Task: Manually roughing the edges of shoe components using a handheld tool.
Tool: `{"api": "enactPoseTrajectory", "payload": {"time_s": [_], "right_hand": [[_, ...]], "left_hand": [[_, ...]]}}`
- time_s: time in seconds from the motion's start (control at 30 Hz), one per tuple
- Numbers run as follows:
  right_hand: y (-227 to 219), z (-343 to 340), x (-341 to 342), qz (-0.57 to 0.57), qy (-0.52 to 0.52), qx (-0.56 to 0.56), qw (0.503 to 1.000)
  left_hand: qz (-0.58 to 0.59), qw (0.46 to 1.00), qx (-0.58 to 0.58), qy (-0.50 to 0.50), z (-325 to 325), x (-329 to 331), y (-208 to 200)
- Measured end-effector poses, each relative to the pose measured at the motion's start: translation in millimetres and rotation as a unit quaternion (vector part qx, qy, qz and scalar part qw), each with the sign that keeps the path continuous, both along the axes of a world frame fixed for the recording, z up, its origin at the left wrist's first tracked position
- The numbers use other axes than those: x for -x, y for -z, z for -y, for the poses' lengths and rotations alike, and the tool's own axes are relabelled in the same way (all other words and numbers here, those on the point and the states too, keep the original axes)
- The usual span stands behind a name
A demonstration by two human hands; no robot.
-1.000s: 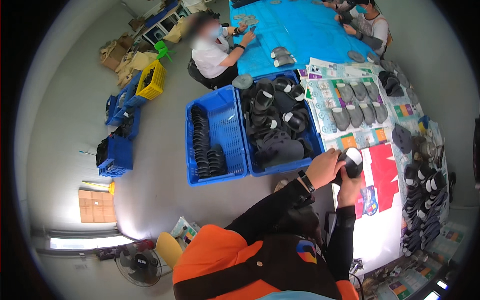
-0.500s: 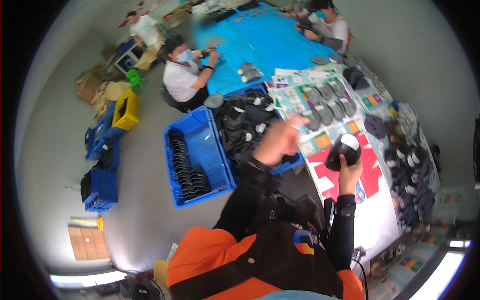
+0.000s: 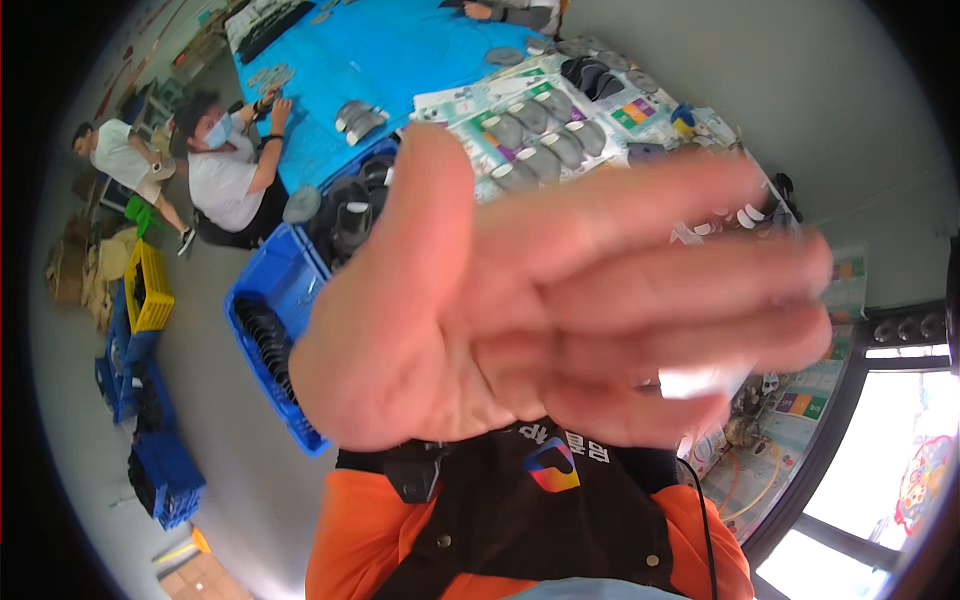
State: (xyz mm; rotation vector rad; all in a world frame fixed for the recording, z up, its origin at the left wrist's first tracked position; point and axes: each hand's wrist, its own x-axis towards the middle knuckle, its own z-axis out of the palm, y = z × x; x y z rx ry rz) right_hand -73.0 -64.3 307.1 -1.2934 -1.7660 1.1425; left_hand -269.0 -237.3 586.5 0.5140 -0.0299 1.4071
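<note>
Right in front of the camera, the person's left hand [image 3: 510, 320] is spread flat — palm toward the lens, thumb up, fingers pointing right. The right hand is hidden, its grip impossible to tell. Beyond the fingers, grey shoe pieces [image 3: 563, 150] lie in rows on paper sheets [image 3: 470, 108]; left of the thumb — a blue crate [image 3: 272, 266] with dark curved pieces [image 3: 263, 335].

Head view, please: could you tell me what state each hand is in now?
Left hand: open, holding nothing.
Right hand: not visible, cannot tell.
</note>
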Motion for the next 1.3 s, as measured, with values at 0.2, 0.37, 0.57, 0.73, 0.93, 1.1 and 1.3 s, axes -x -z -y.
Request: {"api": "enactPoseTrajectory", "payload": {"time_s": [0.2, 0.37, 0.57, 0.73, 0.93, 1.1, 1.3], "right_hand": [[30, 4, 0, -0.070, -0.058, -0.021, 0.996], [42, 6, -25, -0.073, -0.053, 0.032, 0.995], [2, 44, 19, 0.002, -0.143, -0.022, 0.989], [8, 55, 40, -0.007, -0.149, -0.048, 0.988], [-21, 64, 39, 0.031, -0.135, -0.074, 0.988], [-20, 68, 31, 0.110, -0.071, -0.099, 0.986], [0, 67, 21, 0.155, -0.058, -0.155, 0.974]], "left_hand": [[-0.005, 0.919, 0.286, -0.272, -12, 33, 270], [-0.444, 0.613, 0.399, -0.517, 89, 112, 395], [-0.510, 0.743, 0.302, -0.309, 50, 33, 303], [-0.595, 0.639, 0.230, -0.430, -2, -46, 280], [-0.647, 0.483, 0.252, -0.533, -16, -65, 285], [-0.673, 0.456, 0.253, -0.525, -25, -72, 301], [-0.700, 0.446, 0.225, -0.510, -19, -71, 293]]}}
